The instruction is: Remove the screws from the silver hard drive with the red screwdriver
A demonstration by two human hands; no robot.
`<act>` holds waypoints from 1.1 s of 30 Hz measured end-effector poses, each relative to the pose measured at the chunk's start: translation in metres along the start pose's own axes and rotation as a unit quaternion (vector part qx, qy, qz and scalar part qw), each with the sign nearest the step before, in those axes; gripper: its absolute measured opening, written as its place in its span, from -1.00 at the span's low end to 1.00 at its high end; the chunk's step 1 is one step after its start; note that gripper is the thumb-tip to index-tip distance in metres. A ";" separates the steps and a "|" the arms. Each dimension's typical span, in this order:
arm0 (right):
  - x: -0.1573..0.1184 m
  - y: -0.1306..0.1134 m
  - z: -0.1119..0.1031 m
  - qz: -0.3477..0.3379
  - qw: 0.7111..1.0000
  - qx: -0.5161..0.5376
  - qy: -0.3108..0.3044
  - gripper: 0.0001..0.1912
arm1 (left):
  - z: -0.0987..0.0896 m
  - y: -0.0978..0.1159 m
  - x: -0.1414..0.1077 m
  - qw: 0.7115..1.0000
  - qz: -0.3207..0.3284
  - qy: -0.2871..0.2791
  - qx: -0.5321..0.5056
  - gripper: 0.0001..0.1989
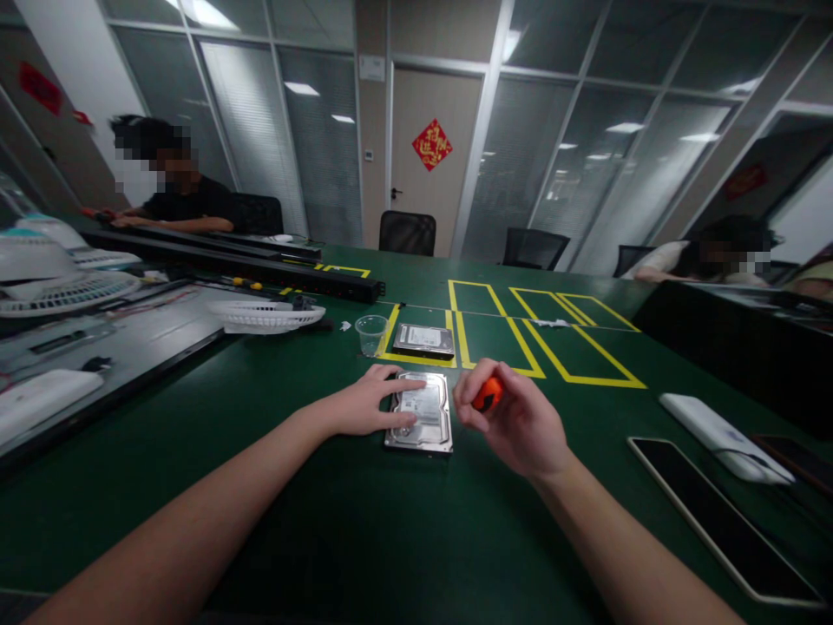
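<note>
A silver hard drive [426,417] lies flat on the green table before me. My left hand [370,401] rests on its left side, fingers spread over the top and the thumb on the label. Just right of the drive, my right hand [511,417] is closed around an orange and black tool handle [488,395]; the rest of the tool is hidden. A second hard drive [423,340] sits behind the first, inside a yellow taped rectangle. Beside it on the left stands a clear plastic cup [372,335].
Fan parts [265,316], a metal panel [130,334] and long black bars [260,265] occupy the left. At right lie a phone [719,521] and a white power bank [722,437]. Yellow tape outlines [573,379] mark the table. People sit at the far left and far right.
</note>
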State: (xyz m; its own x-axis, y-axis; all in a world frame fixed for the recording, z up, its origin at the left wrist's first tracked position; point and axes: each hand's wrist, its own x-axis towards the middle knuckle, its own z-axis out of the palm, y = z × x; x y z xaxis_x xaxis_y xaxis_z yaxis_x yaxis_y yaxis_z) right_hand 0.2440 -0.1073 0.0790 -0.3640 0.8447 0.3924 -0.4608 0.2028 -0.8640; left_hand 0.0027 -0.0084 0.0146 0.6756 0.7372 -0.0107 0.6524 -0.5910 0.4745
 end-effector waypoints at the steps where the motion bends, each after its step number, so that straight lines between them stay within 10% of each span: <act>1: 0.000 0.000 0.000 0.002 1.000 0.001 0.001 -0.56 | 0.000 0.000 0.000 1.000 0.002 0.001 -0.001 -0.26; 14: -0.001 0.005 -0.001 -0.009 1.000 -0.017 -0.010 -0.83 | 0.004 -0.004 0.001 1.000 0.018 0.017 0.008 -0.28; 33: 0.001 0.001 0.001 0.003 1.000 -0.012 -0.010 -0.65 | -0.001 0.003 -0.001 1.000 0.000 0.000 0.001 -0.28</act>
State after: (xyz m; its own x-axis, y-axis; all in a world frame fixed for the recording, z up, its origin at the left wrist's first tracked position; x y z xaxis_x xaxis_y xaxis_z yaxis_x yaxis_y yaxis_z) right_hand 0.2425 -0.1063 0.0789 -0.3823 0.8362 0.3933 -0.4393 0.2100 -0.8734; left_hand 0.0036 -0.0106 0.0174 0.6757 0.7372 -0.0095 0.6526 -0.5920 0.4729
